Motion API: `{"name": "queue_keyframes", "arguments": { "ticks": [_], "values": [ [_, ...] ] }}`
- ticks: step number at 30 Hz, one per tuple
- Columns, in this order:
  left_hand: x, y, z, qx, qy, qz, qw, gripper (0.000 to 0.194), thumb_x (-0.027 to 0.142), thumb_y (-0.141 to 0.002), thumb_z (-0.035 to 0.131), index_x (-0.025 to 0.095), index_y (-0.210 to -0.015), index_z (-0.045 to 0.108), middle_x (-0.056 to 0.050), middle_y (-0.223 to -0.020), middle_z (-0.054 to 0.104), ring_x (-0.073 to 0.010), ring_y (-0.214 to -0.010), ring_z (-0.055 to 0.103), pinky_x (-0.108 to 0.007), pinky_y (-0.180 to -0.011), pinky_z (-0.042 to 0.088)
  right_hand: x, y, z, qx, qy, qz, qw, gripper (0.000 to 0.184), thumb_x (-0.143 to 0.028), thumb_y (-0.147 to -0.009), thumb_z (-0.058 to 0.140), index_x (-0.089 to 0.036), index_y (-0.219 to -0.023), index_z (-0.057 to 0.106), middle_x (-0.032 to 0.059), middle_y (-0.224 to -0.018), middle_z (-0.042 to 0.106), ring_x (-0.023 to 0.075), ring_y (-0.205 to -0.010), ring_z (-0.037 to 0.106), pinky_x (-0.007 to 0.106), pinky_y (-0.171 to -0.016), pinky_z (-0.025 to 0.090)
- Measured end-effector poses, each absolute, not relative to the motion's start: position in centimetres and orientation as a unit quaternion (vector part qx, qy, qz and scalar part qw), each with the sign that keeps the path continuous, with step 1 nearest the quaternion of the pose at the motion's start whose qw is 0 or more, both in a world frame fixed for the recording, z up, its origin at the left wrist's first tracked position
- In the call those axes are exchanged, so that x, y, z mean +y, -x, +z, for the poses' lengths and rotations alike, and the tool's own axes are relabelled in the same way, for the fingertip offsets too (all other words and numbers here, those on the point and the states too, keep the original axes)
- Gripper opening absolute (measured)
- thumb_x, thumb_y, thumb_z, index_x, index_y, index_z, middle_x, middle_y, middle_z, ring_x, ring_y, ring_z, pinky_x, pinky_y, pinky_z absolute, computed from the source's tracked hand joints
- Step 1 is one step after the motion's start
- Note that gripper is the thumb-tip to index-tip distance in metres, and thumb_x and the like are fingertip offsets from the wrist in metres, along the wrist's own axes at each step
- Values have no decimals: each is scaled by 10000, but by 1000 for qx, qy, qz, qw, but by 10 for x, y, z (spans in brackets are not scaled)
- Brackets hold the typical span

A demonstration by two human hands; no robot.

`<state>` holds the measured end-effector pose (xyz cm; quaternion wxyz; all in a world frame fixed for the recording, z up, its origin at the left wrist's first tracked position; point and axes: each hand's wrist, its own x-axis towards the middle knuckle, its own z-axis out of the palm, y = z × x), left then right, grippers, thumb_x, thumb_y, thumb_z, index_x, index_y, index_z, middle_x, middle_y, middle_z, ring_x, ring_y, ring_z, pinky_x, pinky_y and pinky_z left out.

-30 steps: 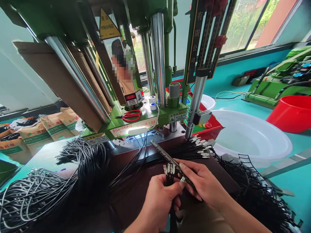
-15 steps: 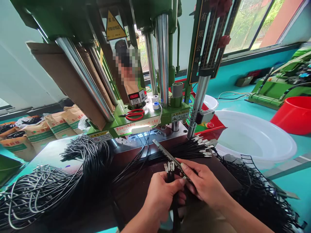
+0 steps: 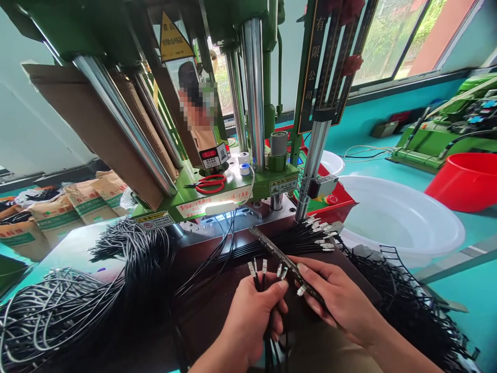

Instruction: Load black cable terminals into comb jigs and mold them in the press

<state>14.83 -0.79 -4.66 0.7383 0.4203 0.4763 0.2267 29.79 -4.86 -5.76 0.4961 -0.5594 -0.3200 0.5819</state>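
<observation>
My left hand (image 3: 254,316) is closed around a small bunch of black wires (image 3: 258,277) whose metal terminal ends fan out above the thumb. My right hand (image 3: 336,300) grips a long dark metal fixture bar (image 3: 279,254) that slants up and left from the fingers, with a terminal near its lower end. Both hands hover over the brown work plate (image 3: 217,305) in front of the green press machine (image 3: 233,186).
A big heap of black wires (image 3: 77,300) lies at the left, another pile (image 3: 411,305) at the right. Red scissors (image 3: 209,184) rest on the machine. A white basin (image 3: 399,220) and a red tub (image 3: 466,181) sit at the right. Paper sacks (image 3: 58,212) stand at far left.
The wire ends in my left hand have spread apart and shifted slightly left. My right hand with the bar has moved a little right and down, away from the bunch.
</observation>
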Motion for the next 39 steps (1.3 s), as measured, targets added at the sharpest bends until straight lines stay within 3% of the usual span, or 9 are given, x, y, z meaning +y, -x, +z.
{"name": "queue_keyframes", "arguments": {
  "ticks": [12,21,27,31,35,39],
  "values": [
    [-7,-153,-47,516,-475,197,685,248,303,-720,644,119,-852,545,44,-539,527,-41,-280,368,-155,-253,246,-49,-298,-55,-331,571,572,487,654,-545,-811,537,-123,-1309,498,-73,-433,403,63,-355,307,131,-264,250],
    [-5,-156,-49,525,-484,210,668,248,368,-743,619,145,-769,514,40,-531,508,-50,-321,368,-165,-271,247,-48,-295,-61,-373,591,547,461,630,-541,-839,491,-140,-1324,496,-77,-402,381,69,-328,290,156,-273,252],
    [-7,-163,-55,540,-479,234,651,193,289,-736,617,155,-703,483,28,-532,512,-47,-361,375,-156,-303,211,-48,-290,-61,-409,596,505,471,599,-528,-844,497,-115,-1275,544,-48,-447,440,67,-361,339,156,-305,251],
    [-4,-154,-53,511,-475,242,674,232,334,-723,654,130,-725,542,9,-583,531,-71,-432,438,-180,-361,348,-49,-294,-60,-375,594,540,464,612,-546,-837,499,-145,-1300,522,-69,-420,392,65,-340,292,151,-281,235],
    [7,-131,-42,500,-446,339,660,331,397,-707,704,104,-819,599,-3,-663,543,-67,-552,480,-180,-504,429,-53,-301,-58,-316,582,560,498,601,-522,-803,571,-199,-1307,507,-29,-613,511,52,-380,338,128,-260,224],
    [12,-122,-39,475,-360,277,754,377,389,-690,726,147,-907,536,28,-605,514,-60,-468,433,-166,-407,352,-54,-302,-58,-308,577,570,497,559,-505,-813,572,-226,-1294,517,4,-743,568,40,-400,365,117,-264,219]
  ]
}}
